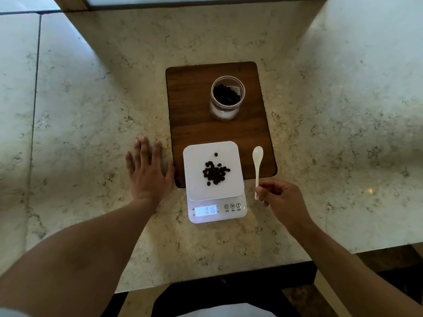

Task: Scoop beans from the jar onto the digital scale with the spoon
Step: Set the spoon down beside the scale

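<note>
Your right hand [280,197] pinches the handle end of a slim white spoon [257,165] between its fingers [263,191], the smooth oval bowl lying empty on a dark wooden board [194,110]. Your left hand [146,172] rests flat with its fingers spread on the mottled marble desk [91,110]. Between them, the square white digital scale [214,179] carries a loose pile of dark beans [215,172] and reads 0.16. Behind it stands an open, clear, round jar [226,97] of beans.
</note>
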A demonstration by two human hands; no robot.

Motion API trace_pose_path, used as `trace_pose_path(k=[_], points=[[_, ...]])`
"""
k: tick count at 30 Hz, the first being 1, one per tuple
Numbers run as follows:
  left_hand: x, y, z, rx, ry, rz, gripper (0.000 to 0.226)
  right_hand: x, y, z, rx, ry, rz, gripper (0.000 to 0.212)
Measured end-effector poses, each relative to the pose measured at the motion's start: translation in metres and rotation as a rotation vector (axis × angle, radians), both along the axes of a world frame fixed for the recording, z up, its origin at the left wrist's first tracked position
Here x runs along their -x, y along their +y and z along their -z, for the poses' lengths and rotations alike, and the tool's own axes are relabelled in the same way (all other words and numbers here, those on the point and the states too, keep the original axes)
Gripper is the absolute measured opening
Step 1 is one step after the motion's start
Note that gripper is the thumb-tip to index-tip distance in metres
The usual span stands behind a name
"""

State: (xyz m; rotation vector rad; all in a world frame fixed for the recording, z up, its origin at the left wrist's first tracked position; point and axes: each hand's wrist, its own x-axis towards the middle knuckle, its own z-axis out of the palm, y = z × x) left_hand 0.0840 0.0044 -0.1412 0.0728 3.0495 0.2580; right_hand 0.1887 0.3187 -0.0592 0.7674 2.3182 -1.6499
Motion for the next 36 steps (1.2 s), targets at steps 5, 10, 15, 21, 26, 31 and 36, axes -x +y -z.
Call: trace_pose_path(k=[5, 10, 15, 21, 26, 31, 36], points=[[0.000, 0.000, -0.001, -0.003, -0.001, 0.001, 0.072, -0.004, -0.001, 0.008, -0.248, -0.070, -0.013, 0.007], [0.000, 0.000, -0.002, -0.008, -0.002, 0.003, 0.072, -0.002, -0.001, 0.009, -0.327, -0.115, -0.002, 0.004], [-0.001, 0.002, -0.003, -0.012, -0.008, -0.001, 0.074, 0.001, 0.000, 0.010, -0.326, -0.170, -0.025, 0.006], [-0.001, 0.000, -0.003, -0.014, -0.014, 0.002, 0.074, 0.000, 0.001, 0.012, -0.323, -0.172, -0.037, 0.013], [0.000, 0.001, -0.003, -0.011, -0.018, 0.001, 0.075, -0.002, 0.004, 0.015, -0.331, -0.156, -0.056, 0.011], [-0.001, 0.002, -0.005, 0.000, -0.035, -0.004, 0.075, -0.005, 0.005, 0.016, -0.329, -0.135, -0.057, 0.012], [-0.001, 0.002, -0.007, 0.003, -0.041, -0.002, 0.075, -0.005, 0.006, 0.015, -0.323, -0.129, -0.021, 0.012]])
